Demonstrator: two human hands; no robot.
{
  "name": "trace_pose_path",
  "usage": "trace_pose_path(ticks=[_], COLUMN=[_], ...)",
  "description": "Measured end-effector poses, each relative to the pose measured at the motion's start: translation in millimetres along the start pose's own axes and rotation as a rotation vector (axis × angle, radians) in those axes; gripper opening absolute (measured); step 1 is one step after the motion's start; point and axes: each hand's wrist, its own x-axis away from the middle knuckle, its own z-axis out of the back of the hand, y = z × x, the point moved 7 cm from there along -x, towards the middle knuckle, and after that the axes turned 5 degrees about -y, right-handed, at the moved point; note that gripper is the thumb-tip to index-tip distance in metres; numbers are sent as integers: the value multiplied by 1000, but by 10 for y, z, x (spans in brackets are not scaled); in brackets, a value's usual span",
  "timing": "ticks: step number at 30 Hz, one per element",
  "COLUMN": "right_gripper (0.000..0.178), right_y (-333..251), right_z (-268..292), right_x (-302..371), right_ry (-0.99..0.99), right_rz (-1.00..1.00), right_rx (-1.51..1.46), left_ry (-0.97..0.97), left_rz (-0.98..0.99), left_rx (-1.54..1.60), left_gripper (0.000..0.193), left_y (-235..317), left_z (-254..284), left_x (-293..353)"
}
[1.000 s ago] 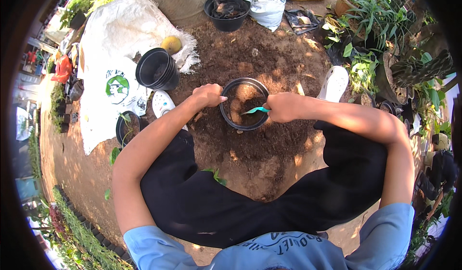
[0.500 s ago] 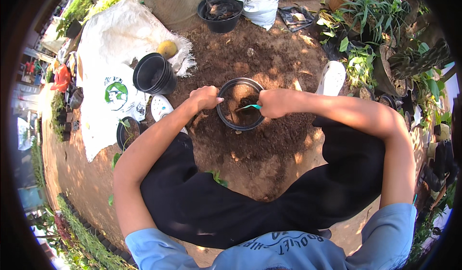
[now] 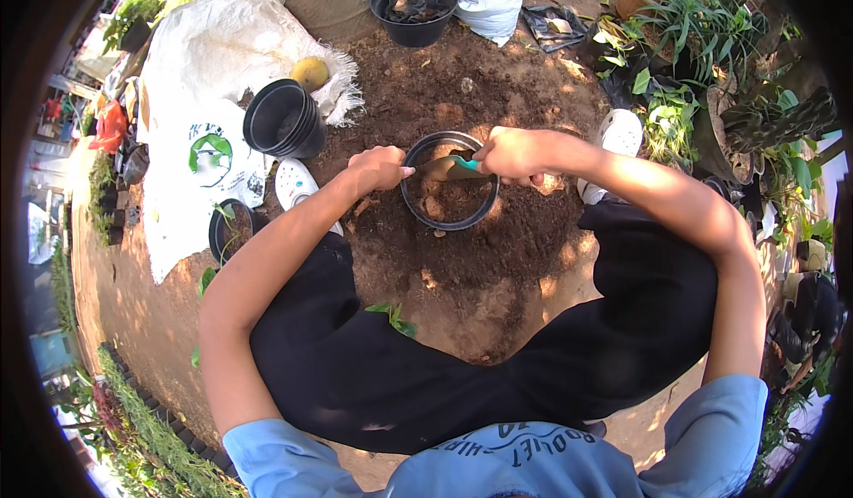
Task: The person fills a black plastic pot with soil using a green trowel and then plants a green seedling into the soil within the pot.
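A round black plant pot (image 3: 447, 225) stands on the dark soil in front of me, with brown soil inside. My left hand (image 3: 378, 168) is closed on the pot's left rim. Above the pot's opening, my right hand (image 3: 515, 155) grips a hand trowel (image 3: 451, 169) with a teal handle. The trowel's blade lies across the inside of the pot, pointing left toward my left hand. Part of the handle is hidden by my fingers.
Left of the pot are stacked black pots (image 3: 286, 121), a yellowish round fruit (image 3: 310, 73) and a white sack (image 3: 200, 63). A black basin (image 3: 414, 14) stands farther off. Potted plants (image 3: 693, 27) crowd the right, and a small potted plant (image 3: 233, 230) sits near my left forearm.
My right hand has risen and shifted slightly right and turned the trowel, so more of its blade shows. The left hand keeps its hold on the rim.
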Motion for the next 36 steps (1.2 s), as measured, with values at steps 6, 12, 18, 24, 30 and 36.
trace_pose_path(ticks=[6,12,18,24,30,36], right_gripper=[25,26,29,28,18,21], right_y=[25,-148,-403,-330,-463,-260], right_z=[-282,-111,-23,-228,-33,-238], right_x=[-149,115,287,304,433,150], right_ry=[-93,225,96,183,376,448], right_rz=[52,319,116,213,365,447], right_rx=[206,614,924,1097,885,1112], left_ry=[12,-13,11,-18,-65,-5], left_rz=[-2,6,10,-11,65,1], left_rx=[-40,-8,-14,-7,-53,-17], left_gripper=[39,39,40,39,42,40], left_y=[32,47,11,117,51,124], left_z=[27,45,36,70,42,75], left_x=[-17,-8,16,11,-5,42])
